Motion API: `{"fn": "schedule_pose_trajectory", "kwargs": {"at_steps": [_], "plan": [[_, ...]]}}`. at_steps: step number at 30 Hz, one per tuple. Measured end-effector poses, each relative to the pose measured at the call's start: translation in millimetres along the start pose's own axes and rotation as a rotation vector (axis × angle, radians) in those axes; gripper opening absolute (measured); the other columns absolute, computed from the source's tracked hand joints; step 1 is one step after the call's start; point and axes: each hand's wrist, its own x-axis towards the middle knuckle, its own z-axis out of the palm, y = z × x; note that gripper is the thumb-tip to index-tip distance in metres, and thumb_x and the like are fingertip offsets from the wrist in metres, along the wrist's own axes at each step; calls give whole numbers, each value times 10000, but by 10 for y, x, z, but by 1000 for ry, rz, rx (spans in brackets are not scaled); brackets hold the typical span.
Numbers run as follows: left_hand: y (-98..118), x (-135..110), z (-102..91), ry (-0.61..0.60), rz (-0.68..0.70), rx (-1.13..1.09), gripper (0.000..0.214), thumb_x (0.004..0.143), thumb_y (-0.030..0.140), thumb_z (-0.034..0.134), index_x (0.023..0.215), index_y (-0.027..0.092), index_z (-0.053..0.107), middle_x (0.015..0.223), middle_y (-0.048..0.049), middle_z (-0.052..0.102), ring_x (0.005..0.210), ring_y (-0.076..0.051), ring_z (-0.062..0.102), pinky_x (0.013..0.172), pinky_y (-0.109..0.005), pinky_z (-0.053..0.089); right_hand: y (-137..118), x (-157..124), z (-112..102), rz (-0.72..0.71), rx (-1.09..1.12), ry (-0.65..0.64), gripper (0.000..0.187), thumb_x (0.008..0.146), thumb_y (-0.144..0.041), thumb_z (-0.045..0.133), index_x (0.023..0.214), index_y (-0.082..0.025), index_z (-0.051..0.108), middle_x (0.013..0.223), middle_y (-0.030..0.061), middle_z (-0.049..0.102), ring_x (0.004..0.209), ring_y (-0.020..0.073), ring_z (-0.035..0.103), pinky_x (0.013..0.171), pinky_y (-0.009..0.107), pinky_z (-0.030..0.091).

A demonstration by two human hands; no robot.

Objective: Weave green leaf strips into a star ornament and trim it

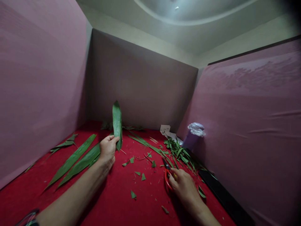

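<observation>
A broad green leaf (117, 121) stands nearly upright, pinched near its lower end by my left hand (108, 148). Red-handled scissors (167, 175) are held in my right hand (184, 185), low over the red cloth, their dark blades pointing away from me. Long leaves (72, 160) lie flat to the left, one of them partly behind my left wrist. Small cut leaf pieces (143, 177) are scattered between my two hands. Beyond the scissors lies a heap of narrow leaves and stems (182, 153).
The red cloth (113, 204) covers the work surface. A purple container with crumpled clear plastic on top (191, 138) stands at right, near white paper cards (165, 129). Thin sticks (153, 140) lie mid-back. Pink walls (42, 78) flank both sides; a dark strip (221, 194) runs along the right edge.
</observation>
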Motion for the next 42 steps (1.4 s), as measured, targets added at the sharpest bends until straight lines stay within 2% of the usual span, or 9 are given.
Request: {"fn": "schedule_pose_trajectory", "kwargs": {"at_steps": [5,9,12,15,22,26,32,36,42], "plan": [[-25,-6,-4,4,13,5,200,399,222,682,555,150,580,402,69,515,396,-89,457,417,-212,334,-447,-83,-78,-119,83,23,249,803,-184,497,994,-241,647,890,52,660,759,193,620,684,263,425],[-32,-13,-8,0,24,17,204,398,216,683,558,149,575,401,69,515,394,-87,455,412,-210,330,-1058,-100,91,-267,-2,-89,215,799,-209,501,949,-245,652,805,44,682,756,212,631,640,268,408],[-38,-8,-8,8,27,25,200,399,216,680,556,151,573,402,69,516,392,-88,454,409,-211,324,-1251,-38,223,-340,-49,-156,191,813,-227,482,907,-240,648,800,37,693,686,192,640,580,256,384],[-55,11,-9,11,21,28,204,397,224,676,558,148,577,401,70,512,393,-90,452,408,-213,320,-1078,56,252,-292,-87,-170,176,806,-219,486,832,-208,660,781,57,704,689,198,651,565,252,372],[-98,44,-14,4,-1,22,217,386,239,678,558,140,590,402,71,508,400,-84,434,409,-213,316,-155,82,-52,51,-165,-66,236,844,-202,404,773,-146,622,738,130,691,675,251,649,526,275,325],[-102,42,-18,-5,-17,24,225,379,239,678,562,139,596,406,64,522,398,-87,430,402,-215,315,-363,71,-90,-44,-100,-68,207,852,-220,409,827,-197,614,790,63,695,720,196,640,582,248,341],[-84,37,-23,-3,-25,33,239,361,234,684,557,137,590,397,65,515,394,-86,428,404,-216,325,-910,217,167,-242,4,-136,147,797,-272,503,826,-252,646,803,0,707,741,154,632,598,213,333],[-83,36,-23,-4,-32,38,238,367,236,686,564,140,593,403,64,520,388,-87,430,399,-217,327,-547,295,177,-96,-33,-113,209,809,-227,458,765,-200,661,747,56,702,676,171,627,553,239,303],[-93,42,-16,2,-57,18,228,372,226,687,562,140,594,417,53,536,397,-96,452,401,-221,336,104,273,-101,107,-116,-58,237,797,-205,435,679,-151,633,708,118,686,645,207,619,513,261,254]]}}
